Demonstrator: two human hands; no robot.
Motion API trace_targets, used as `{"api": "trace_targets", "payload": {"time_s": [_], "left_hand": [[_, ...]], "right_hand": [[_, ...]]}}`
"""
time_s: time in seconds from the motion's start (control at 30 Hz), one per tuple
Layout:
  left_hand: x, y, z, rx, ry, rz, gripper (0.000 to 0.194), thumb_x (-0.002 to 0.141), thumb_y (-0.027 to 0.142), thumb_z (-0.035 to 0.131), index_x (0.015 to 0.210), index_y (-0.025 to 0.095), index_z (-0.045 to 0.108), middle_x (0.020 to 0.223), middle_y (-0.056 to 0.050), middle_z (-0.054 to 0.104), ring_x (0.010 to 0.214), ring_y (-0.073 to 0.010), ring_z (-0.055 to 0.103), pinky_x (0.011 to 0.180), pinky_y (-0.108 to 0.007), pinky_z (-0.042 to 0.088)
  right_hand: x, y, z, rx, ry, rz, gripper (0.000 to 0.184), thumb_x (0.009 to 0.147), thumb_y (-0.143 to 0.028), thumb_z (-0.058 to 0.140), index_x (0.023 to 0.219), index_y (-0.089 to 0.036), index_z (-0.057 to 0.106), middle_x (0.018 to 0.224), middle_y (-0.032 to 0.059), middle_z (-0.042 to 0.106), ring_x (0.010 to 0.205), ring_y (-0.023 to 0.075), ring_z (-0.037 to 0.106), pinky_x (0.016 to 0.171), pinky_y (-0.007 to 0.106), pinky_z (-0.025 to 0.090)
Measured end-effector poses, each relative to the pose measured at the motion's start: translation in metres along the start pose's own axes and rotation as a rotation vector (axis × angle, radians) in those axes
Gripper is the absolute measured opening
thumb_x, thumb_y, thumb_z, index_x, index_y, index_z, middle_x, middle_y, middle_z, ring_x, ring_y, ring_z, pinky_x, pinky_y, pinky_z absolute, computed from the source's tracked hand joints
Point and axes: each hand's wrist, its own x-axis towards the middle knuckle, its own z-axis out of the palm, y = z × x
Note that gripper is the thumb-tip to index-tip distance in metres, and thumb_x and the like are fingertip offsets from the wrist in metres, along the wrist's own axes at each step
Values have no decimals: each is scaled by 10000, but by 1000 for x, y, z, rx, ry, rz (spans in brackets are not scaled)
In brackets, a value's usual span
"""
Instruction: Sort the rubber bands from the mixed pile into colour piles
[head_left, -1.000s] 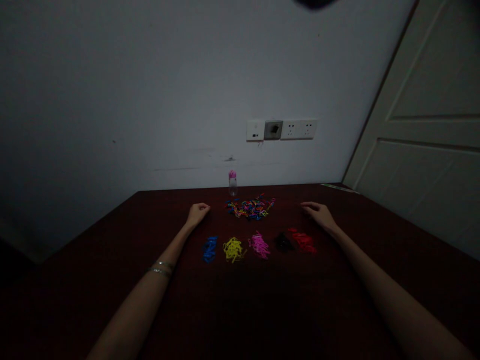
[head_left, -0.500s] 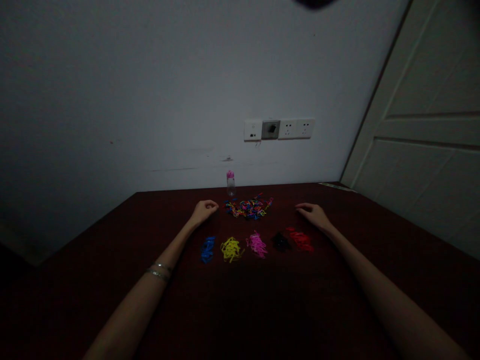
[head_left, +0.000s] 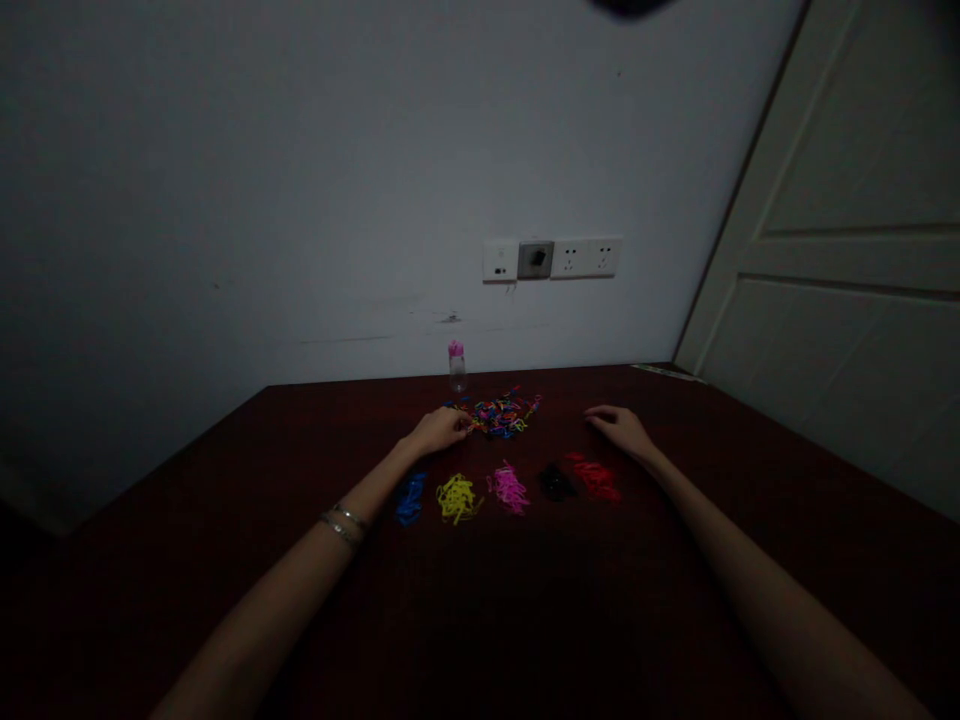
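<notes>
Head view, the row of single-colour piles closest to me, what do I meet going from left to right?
Blue pile → yellow pile → pink pile → black pile → red pile.

The left hand (head_left: 441, 430) is bent, with its fingertips close together. The right hand (head_left: 622, 430) curls loosely, its thumb below its fingers.

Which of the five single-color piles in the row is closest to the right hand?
The red pile, at the right end of the row, is closest to the right hand; the black pile beside it lies farther off.
</notes>
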Motion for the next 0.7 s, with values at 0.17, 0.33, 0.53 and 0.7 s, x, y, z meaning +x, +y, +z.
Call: {"api": "trace_targets", "payload": {"time_s": [0.17, 0.33, 0.53, 0.7], "left_hand": [[2, -2, 1, 13, -41, 32, 275, 730, 266, 554, 976, 245, 674, 934, -46, 678, 826, -191, 604, 664, -228, 414], [6, -6, 3, -67, -16, 74, 283, 710, 258, 579, 974, 252, 680, 956, -36, 677, 852, -186, 601, 700, -224, 418], [9, -6, 4, -66, -31, 77, 259, 708, 257, 575, 942, 239, 684, 892, -33, 681, 779, -169, 602, 647, -211, 408], [8, -4, 4, -63, -21, 72, 200, 718, 273, 570, 875, 218, 682, 844, -37, 676, 750, -163, 593, 630, -208, 402]], "right_hand": [[0, -1, 1, -4, 2, 24, 298, 730, -299, 496, 916, -173, 691, 960, 68, 689, 928, 219, 621, 868, 341, 443], [-1, -1, 1, 3, 6, -3, 288, 731, -302, 498, 903, -178, 694, 952, 66, 691, 924, 221, 620, 877, 349, 439], [-2, -1, 0, 1, -1, 9, 288, 733, -299, 495, 906, -177, 691, 960, 66, 689, 929, 220, 620, 874, 345, 442], [-2, -3, 0, -2, 6, 4, 276, 726, -286, 501, 892, -185, 696, 945, 62, 694, 922, 219, 623, 870, 347, 446]]}}
